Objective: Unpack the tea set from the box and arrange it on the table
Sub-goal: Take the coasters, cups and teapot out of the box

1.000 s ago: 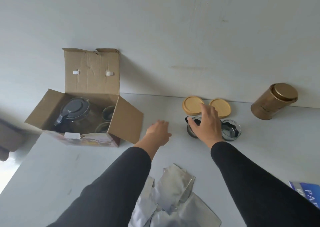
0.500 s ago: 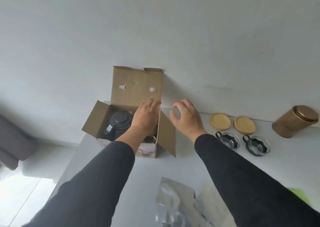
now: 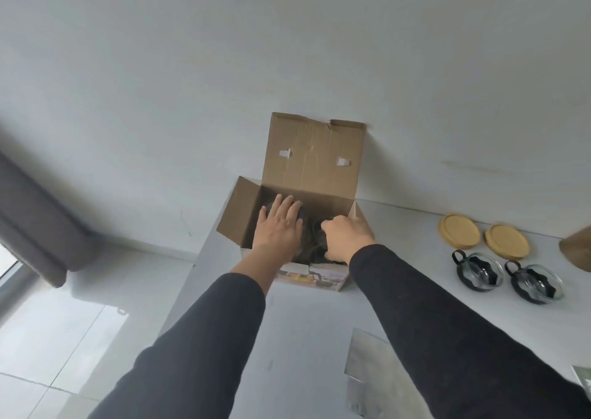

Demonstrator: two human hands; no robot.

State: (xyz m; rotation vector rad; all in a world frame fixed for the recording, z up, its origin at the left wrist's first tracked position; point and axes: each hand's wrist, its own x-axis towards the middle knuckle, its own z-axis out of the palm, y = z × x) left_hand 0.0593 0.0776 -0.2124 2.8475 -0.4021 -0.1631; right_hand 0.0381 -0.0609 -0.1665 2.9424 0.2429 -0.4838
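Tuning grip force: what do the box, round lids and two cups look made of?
Box: plain brown corrugated cardboard, matte, creased flap. Round lids: probably bamboo or wood, matte tan; too small to confirm. Cups: clear glass with glints, in black holders, likely plastic.

Open cardboard box [image 3: 315, 159] at the bench [image 3: 307, 322] edge, both hands inside: left hand [image 3: 279, 227] flat on a dark lid [image 3: 301, 219], right hand [image 3: 347, 236] curled, its contents hidden. To the right lie two wooden lids [image 3: 459, 230] and two glass cups [image 3: 479, 270].
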